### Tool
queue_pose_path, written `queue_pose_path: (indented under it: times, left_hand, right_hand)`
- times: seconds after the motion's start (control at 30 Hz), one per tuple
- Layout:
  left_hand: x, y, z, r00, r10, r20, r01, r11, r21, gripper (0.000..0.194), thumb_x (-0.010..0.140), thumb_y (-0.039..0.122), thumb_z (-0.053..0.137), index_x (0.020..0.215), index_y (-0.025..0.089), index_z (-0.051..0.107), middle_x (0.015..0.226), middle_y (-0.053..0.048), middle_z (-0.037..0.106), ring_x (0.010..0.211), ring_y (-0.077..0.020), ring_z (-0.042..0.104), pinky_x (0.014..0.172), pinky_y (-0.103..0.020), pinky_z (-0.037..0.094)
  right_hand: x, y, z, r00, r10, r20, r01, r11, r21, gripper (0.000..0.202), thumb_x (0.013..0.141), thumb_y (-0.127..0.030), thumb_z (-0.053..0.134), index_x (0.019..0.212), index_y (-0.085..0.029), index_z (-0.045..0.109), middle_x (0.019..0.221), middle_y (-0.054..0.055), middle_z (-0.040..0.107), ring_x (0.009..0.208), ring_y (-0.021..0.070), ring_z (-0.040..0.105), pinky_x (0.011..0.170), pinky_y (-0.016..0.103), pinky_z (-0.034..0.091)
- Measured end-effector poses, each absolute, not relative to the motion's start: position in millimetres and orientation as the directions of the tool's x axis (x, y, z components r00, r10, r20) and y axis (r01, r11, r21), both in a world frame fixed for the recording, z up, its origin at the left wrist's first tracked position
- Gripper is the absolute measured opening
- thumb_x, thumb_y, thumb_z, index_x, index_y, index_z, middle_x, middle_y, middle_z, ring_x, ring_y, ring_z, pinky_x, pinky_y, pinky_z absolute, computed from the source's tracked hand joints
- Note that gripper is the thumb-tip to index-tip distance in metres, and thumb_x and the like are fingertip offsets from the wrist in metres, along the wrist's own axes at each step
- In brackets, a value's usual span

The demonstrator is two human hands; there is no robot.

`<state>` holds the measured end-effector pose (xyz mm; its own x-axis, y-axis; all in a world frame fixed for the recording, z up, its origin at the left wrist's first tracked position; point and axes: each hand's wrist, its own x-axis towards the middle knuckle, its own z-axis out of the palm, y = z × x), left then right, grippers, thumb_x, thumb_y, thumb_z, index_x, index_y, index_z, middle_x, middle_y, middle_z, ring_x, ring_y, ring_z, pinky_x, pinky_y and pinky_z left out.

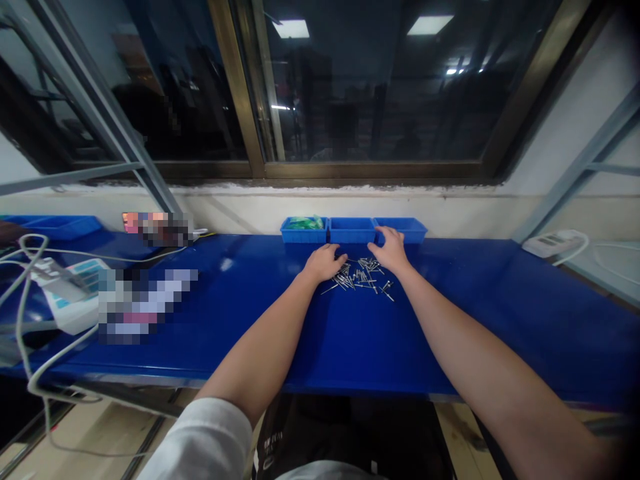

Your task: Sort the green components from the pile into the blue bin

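A loose pile of metal blind rivets (367, 275) lies on the blue tabletop between my hands. At the pile's left edge rests my left hand (324, 263), its thumb apart from its curved fingers and nothing visibly held. My right hand (391, 252) is just beyond the pile's right side, fingers spread, with its fingertips in front of the right blue bin (413, 230). Beside that bin stand a middle blue bin (351, 233) and a left blue bin (304, 235) holding green-and-white plastic packaging (306, 223).
The blue table (250, 320) runs along a wall under a window. On the left are a white device with a keypad (75, 293), looped white cables (33, 383) and a propped-up phone-like screen (150, 225). Another white device (555, 242) sits at the far right, near a grey metal frame.
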<state>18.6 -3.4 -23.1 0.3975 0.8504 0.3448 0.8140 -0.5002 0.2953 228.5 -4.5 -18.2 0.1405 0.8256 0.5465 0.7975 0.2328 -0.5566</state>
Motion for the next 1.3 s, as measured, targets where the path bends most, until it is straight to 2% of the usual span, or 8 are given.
queue_pose_path:
  times: [0.13,0.23,0.47,0.57,0.7,0.97,1.3]
  left_hand:
    - [19.9,-4.0,-23.3,0.453,0.855,0.253,0.829,-0.508,0.234,0.06,0.087,0.056,0.034,0.124,0.013,0.052,0.131,-0.014,0.052,0.124,-0.0239,0.045,0.101,-0.032,0.034]
    - [20.7,-3.6,-23.9,0.475,0.858,0.195,0.833,-0.51,0.214,0.062,0.087,0.058,0.03,0.124,0.014,0.053,0.133,-0.013,0.049,0.129,-0.0249,0.038,0.104,-0.034,0.031]
    - [20.8,-0.7,-26.3,0.482,0.862,0.156,0.84,-0.505,0.199,0.064,0.087,0.058,0.027,0.128,0.014,0.05,0.137,-0.014,0.044,0.132,-0.0272,0.033,0.105,-0.039,0.029]
    - [20.9,-0.6,-26.7,0.486,0.859,0.16,0.837,-0.51,0.197,0.064,0.088,0.058,0.026,0.127,0.014,0.05,0.137,-0.014,0.045,0.132,-0.0267,0.033,0.106,-0.039,0.028]
    - [21.0,-0.5,-27.0,0.485,0.859,0.165,0.835,-0.511,0.206,0.063,0.088,0.058,0.027,0.127,0.015,0.051,0.137,-0.014,0.045,0.132,-0.0266,0.033,0.105,-0.038,0.028]
    - [21.3,-3.2,-23.2,0.481,0.862,0.161,0.836,-0.506,0.212,0.064,0.087,0.058,0.027,0.127,0.014,0.051,0.135,-0.013,0.047,0.131,-0.0267,0.034,0.105,-0.038,0.029]
    - [21.0,-5.3,-21.8,0.476,0.859,0.188,0.833,-0.509,0.215,0.06,0.087,0.058,0.029,0.123,0.016,0.054,0.133,-0.011,0.05,0.129,-0.0255,0.038,0.103,-0.037,0.032]
  right_hand:
    - [215.7,-9.7,-20.6,-0.084,0.895,0.437,0.868,0.281,-0.41,0.037,0.073,-0.039,0.059,0.105,-0.021,0.064,0.109,0.009,0.059,0.106,0.028,0.044,0.091,0.044,0.036]
    - [210.5,-10.9,-23.9,-0.151,0.923,0.354,0.895,0.28,-0.347,0.035,0.073,-0.045,0.058,0.099,-0.023,0.066,0.105,0.008,0.059,0.105,0.0281,0.045,0.088,0.044,0.036]
    - [208.5,-9.2,-24.3,-0.227,0.916,0.331,0.868,0.344,-0.357,0.021,0.077,-0.035,0.056,0.085,-0.021,0.069,0.089,0.006,0.061,0.088,0.0199,0.053,0.082,0.033,0.039]
    - [207.8,-8.3,-24.9,-0.242,0.905,0.349,0.859,0.367,-0.357,0.018,0.076,-0.033,0.057,0.084,-0.02,0.068,0.085,0.006,0.061,0.083,0.0178,0.055,0.079,0.03,0.04]
    - [208.5,-6.2,-27.7,-0.193,0.901,0.389,0.87,0.341,-0.357,0.026,0.072,-0.037,0.061,0.089,-0.017,0.063,0.086,0.006,0.062,0.084,0.0189,0.055,0.079,0.031,0.041]
    - [208.1,-5.4,-28.1,-0.157,0.921,0.357,0.898,0.284,-0.337,0.023,0.073,-0.04,0.059,0.067,-0.018,0.06,0.079,0.007,0.059,0.081,0.0195,0.055,0.078,0.031,0.04]
    - [206.0,-10.0,-22.8,-0.191,0.915,0.356,0.897,0.31,-0.316,0.02,0.073,-0.036,0.059,0.069,-0.017,0.061,0.076,0.006,0.06,0.077,0.0178,0.055,0.074,0.028,0.04]
